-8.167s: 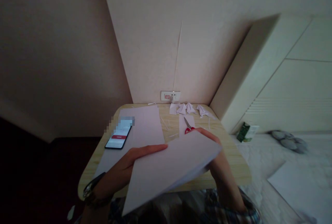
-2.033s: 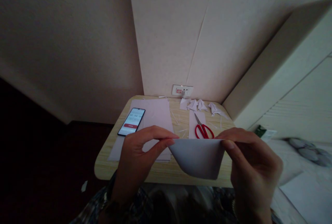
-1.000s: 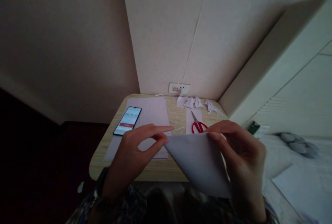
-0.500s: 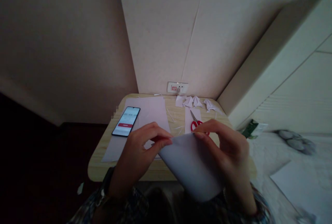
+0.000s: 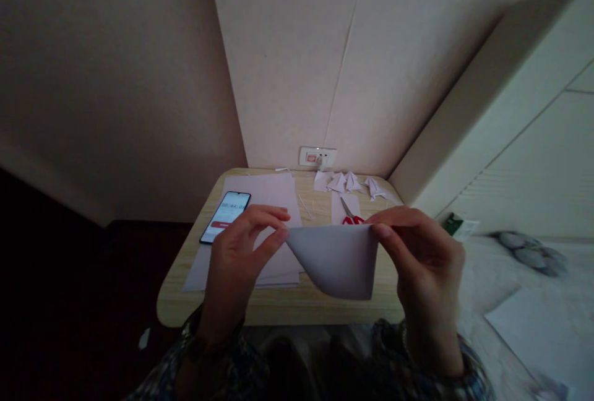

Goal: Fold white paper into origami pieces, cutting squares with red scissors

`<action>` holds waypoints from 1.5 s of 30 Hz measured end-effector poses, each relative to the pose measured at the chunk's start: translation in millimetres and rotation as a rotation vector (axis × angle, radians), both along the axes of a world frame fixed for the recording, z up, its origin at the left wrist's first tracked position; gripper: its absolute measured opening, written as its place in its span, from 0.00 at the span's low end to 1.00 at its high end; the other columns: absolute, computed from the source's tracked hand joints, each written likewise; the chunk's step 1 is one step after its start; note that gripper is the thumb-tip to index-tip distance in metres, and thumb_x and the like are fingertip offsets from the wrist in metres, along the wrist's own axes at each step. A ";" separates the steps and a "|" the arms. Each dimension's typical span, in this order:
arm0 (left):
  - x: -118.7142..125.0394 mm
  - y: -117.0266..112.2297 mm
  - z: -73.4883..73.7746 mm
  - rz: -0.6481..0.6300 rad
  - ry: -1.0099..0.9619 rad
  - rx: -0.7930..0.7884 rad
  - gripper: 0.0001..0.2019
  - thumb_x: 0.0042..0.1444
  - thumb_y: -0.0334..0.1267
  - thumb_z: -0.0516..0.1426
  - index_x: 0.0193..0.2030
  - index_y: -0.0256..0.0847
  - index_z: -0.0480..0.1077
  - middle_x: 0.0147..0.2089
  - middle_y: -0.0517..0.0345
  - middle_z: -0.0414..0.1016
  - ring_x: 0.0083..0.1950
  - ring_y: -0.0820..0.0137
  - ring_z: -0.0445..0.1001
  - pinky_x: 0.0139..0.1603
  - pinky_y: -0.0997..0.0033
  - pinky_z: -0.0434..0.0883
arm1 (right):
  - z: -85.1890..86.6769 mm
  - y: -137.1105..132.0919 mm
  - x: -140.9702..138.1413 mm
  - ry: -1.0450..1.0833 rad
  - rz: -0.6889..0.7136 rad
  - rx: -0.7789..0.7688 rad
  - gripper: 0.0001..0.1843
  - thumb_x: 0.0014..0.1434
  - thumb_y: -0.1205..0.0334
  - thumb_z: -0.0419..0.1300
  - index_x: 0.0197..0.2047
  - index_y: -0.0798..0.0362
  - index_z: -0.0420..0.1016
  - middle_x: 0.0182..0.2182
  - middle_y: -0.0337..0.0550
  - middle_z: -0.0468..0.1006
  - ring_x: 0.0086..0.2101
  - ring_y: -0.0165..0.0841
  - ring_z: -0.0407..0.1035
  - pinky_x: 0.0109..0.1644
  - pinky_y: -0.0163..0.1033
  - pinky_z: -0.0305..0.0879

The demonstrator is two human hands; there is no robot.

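Observation:
A piece of white paper [image 5: 341,262] hangs in the air over the front of the small wooden table, its top edge stretched between my hands and its lower left side curling. My left hand [image 5: 244,258] pinches the upper left corner between thumb and forefinger. At the upper right corner, my right hand [image 5: 424,271] grips the paper the same way. Just behind the sheet lie scissors [image 5: 348,210] with red handles, partly covered by it. Larger white sheets [image 5: 264,197] lie on the left of the table, under a phone [image 5: 227,215] that shows a timer.
Several folded paper shapes [image 5: 352,182] stand along the back right of the wooden table [image 5: 199,311]. Thin paper strips [image 5: 305,206] are scattered mid-table. A wall socket [image 5: 318,157] sits behind. On the right, a bed [image 5: 477,277] holds another white sheet [image 5: 542,327].
My hands have moved apart, the right one going rightward. The paper has swung up from a slanting position to hang with its top edge nearly level, uncovering more of the table's front.

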State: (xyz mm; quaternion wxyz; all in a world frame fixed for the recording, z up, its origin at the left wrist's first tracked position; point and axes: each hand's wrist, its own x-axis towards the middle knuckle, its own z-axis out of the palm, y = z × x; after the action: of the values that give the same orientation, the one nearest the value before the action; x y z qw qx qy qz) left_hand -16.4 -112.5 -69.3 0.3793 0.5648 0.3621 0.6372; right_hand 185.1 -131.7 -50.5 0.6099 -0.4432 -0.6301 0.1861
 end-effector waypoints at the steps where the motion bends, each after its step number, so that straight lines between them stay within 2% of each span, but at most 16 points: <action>1: 2.6 -0.3 0.4 0.014 -0.047 0.001 0.05 0.53 0.29 0.60 0.30 0.43 0.72 0.38 0.62 0.78 0.46 0.72 0.75 0.50 0.74 0.70 | -1.4 0.6 1.1 -0.018 0.021 -0.019 0.06 0.59 0.67 0.60 0.31 0.47 0.74 0.27 0.34 0.75 0.31 0.30 0.68 0.32 0.35 0.60; 5: 11.1 -2.9 2.8 0.083 -0.104 0.010 0.04 0.56 0.31 0.58 0.31 0.43 0.71 0.33 0.63 0.79 0.39 0.72 0.77 0.44 0.73 0.72 | -6.2 2.7 8.1 -0.172 0.063 -0.091 0.05 0.59 0.65 0.61 0.31 0.49 0.74 0.29 0.36 0.75 0.32 0.31 0.69 0.35 0.36 0.62; 8: 11.5 -4.9 4.2 0.218 -0.001 0.039 0.03 0.55 0.31 0.60 0.31 0.43 0.72 0.31 0.64 0.78 0.35 0.73 0.76 0.40 0.74 0.71 | -7.3 3.4 9.4 -0.314 0.067 -0.095 0.05 0.59 0.66 0.61 0.31 0.51 0.73 0.28 0.37 0.76 0.32 0.31 0.69 0.36 0.36 0.62; 11: 7.9 -6.3 5.0 0.362 0.123 0.054 0.02 0.53 0.33 0.61 0.31 0.43 0.73 0.31 0.65 0.77 0.35 0.73 0.75 0.41 0.73 0.69 | -6.5 3.6 5.5 -0.395 0.091 -0.067 0.05 0.59 0.68 0.61 0.30 0.52 0.73 0.27 0.37 0.76 0.31 0.30 0.69 0.37 0.36 0.63; 14: 4.6 -6.4 4.9 0.417 0.202 0.060 0.02 0.54 0.35 0.61 0.31 0.45 0.74 0.31 0.65 0.77 0.36 0.71 0.75 0.43 0.69 0.68 | -6.5 4.8 1.7 -0.427 0.098 -0.065 0.06 0.59 0.67 0.60 0.30 0.53 0.73 0.28 0.38 0.77 0.32 0.31 0.70 0.39 0.37 0.63; 17: 3.6 -6.5 5.3 0.414 0.285 0.097 0.03 0.55 0.35 0.60 0.31 0.45 0.74 0.31 0.65 0.78 0.36 0.69 0.75 0.43 0.68 0.68 | -7.9 8.0 3.1 -0.475 0.101 -0.125 0.04 0.59 0.66 0.61 0.31 0.52 0.75 0.30 0.39 0.78 0.34 0.33 0.71 0.40 0.38 0.64; 20: 4.2 -8.1 7.5 0.408 0.388 0.138 0.03 0.55 0.34 0.60 0.32 0.45 0.74 0.31 0.66 0.78 0.36 0.70 0.75 0.40 0.71 0.68 | -8.2 10.9 8.2 -0.503 0.105 -0.203 0.01 0.56 0.65 0.63 0.34 0.51 0.76 0.32 0.40 0.79 0.34 0.34 0.71 0.38 0.38 0.66; 21: 4.4 -8.9 8.7 0.409 0.430 0.146 0.03 0.55 0.33 0.60 0.32 0.45 0.73 0.32 0.66 0.78 0.35 0.71 0.75 0.39 0.72 0.68 | -7.6 11.1 9.5 -0.503 0.106 -0.220 0.02 0.55 0.65 0.64 0.35 0.51 0.76 0.32 0.40 0.80 0.33 0.34 0.71 0.37 0.38 0.66; 26: 6.5 -11.5 14.4 0.387 0.571 0.145 0.04 0.57 0.33 0.58 0.32 0.44 0.72 0.33 0.66 0.79 0.35 0.71 0.76 0.40 0.74 0.69 | 1.6 6.9 3.5 -0.499 0.154 -0.186 0.06 0.54 0.64 0.65 0.38 0.51 0.76 0.34 0.41 0.80 0.35 0.35 0.73 0.38 0.40 0.67; 29: 9.6 -11.9 16.9 0.374 0.595 0.173 0.04 0.57 0.33 0.58 0.32 0.44 0.72 0.32 0.65 0.78 0.35 0.72 0.76 0.39 0.74 0.69 | 5.9 4.6 -7.3 -0.493 0.165 -0.164 0.07 0.54 0.64 0.65 0.38 0.50 0.76 0.33 0.40 0.80 0.34 0.35 0.72 0.38 0.39 0.67; 33: 13.2 -13.5 19.0 0.338 0.605 0.189 0.04 0.56 0.32 0.59 0.32 0.43 0.73 0.31 0.65 0.78 0.34 0.73 0.76 0.39 0.76 0.69 | 5.8 5.2 -15.9 -0.436 0.119 -0.136 0.02 0.55 0.67 0.64 0.32 0.51 0.74 0.28 0.38 0.78 0.31 0.33 0.71 0.35 0.37 0.65; 36: 12.7 -14.5 19.0 0.326 0.589 0.169 0.03 0.55 0.32 0.59 0.31 0.43 0.73 0.31 0.66 0.78 0.33 0.74 0.75 0.38 0.77 0.68 | 5.0 4.7 -17.5 -0.394 0.114 -0.123 0.06 0.55 0.69 0.63 0.28 0.52 0.73 0.26 0.37 0.76 0.29 0.31 0.69 0.33 0.36 0.64; 41: 9.2 -12.8 16.5 0.281 0.529 0.108 0.04 0.55 0.31 0.59 0.31 0.45 0.72 0.30 0.69 0.77 0.32 0.74 0.75 0.37 0.77 0.68 | 4.6 1.5 -19.6 -0.397 0.127 -0.093 0.07 0.57 0.71 0.61 0.28 0.52 0.72 0.25 0.37 0.74 0.29 0.31 0.68 0.32 0.35 0.63; 45: 10.2 -12.6 17.2 0.289 0.555 0.107 0.04 0.54 0.32 0.59 0.30 0.44 0.72 0.29 0.68 0.77 0.31 0.73 0.74 0.36 0.76 0.69 | 3.2 2.0 -20.6 -0.402 0.108 -0.126 0.06 0.56 0.71 0.62 0.29 0.52 0.72 0.27 0.37 0.74 0.30 0.31 0.68 0.33 0.36 0.63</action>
State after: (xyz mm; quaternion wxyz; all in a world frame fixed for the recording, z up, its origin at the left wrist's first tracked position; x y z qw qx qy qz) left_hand -6.2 -125.1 -52.0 0.1415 0.6788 0.4943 0.5242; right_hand 164.5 -129.6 -47.3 0.4321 -0.4740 -0.7492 0.1653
